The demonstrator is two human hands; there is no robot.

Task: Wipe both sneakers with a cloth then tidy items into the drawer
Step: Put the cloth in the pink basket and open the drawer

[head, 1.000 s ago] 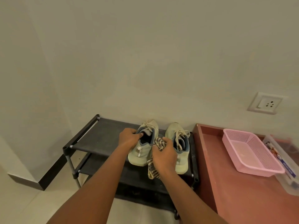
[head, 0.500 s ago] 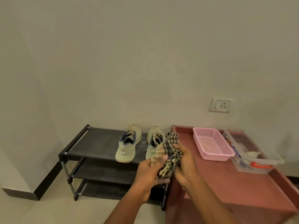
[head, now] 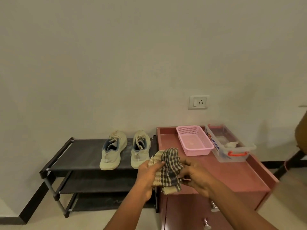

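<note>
Both hands have left the sneakers and come across to the front edge of the red counter (head: 232, 175), bringing the cloth (head: 169, 168) with them. The left hand (head: 147, 176) grips the cloth's left side, its fingers (head: 158, 163) curled over the fabric. The right hand (head: 195, 176) holds the other side, its fingers (head: 183, 173) pinched on a fold. The checked cloth is bunched between the two hands, in the air just above the counter's near left corner, with one end hanging down.

The left sneaker (head: 113, 150) and right sneaker (head: 141, 148) stand side by side, apart, on the top tier of the black shoe rack (head: 79, 153), toes toward the wall. On the counter sit a pink basket (head: 197, 151) and, just beside it to the right, a clear box (head: 232, 157) with an orange latch. Below, a drawer (head: 182, 213) front shows metal knobs (head: 206, 225).
</note>
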